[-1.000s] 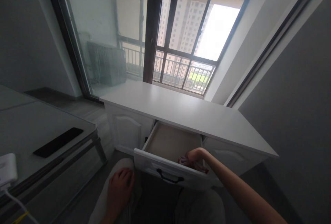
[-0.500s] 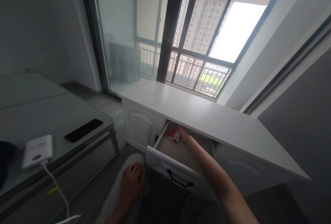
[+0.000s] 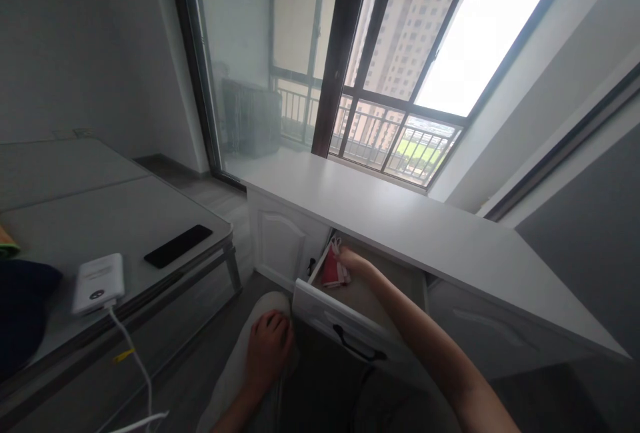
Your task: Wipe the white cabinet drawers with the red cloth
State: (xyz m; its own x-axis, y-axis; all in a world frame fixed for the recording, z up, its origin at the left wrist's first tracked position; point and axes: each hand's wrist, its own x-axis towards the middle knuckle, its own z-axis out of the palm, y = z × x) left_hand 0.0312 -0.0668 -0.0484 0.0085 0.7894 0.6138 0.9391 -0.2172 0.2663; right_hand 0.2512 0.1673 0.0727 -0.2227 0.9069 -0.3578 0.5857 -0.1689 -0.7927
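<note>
Red cloth: a small folded piece (image 3: 334,269), deep red with whitish edging and pale loops at its top, inside the drawer toward its left side, just below the center of the frame; whether its lower edge rests on the drawer floor cannot be told.
Right hand: reaching in from the lower right, this hand (image 3: 352,260) has its fingers closed on the cloth's upper right edge.
Drawer: pulled out, with a white front (image 3: 320,306), a pale inside and a black curved handle (image 3: 359,345).
Left hand: at the lower center, this hand (image 3: 270,346) lies relaxed, fingers loosely bent over a knee in light trousers (image 3: 235,366).
Cabinet: low and white, its smooth, bare-looking top (image 3: 380,210) slanting from the center toward the right edge, with paneled fronts either side of the drawer.
Table: gray, low, at the left (image 3: 100,210), bearing a black phone (image 3: 179,246), a white power bank (image 3: 100,283) with a white cable (image 3: 133,340), and a dark blue item (image 3: 25,313), cut off by the frame.
Room: dim, with gray walls; a dark-framed window (image 3: 400,40) fills the upper center, showing railings, tall buildings and a green patch.
</note>
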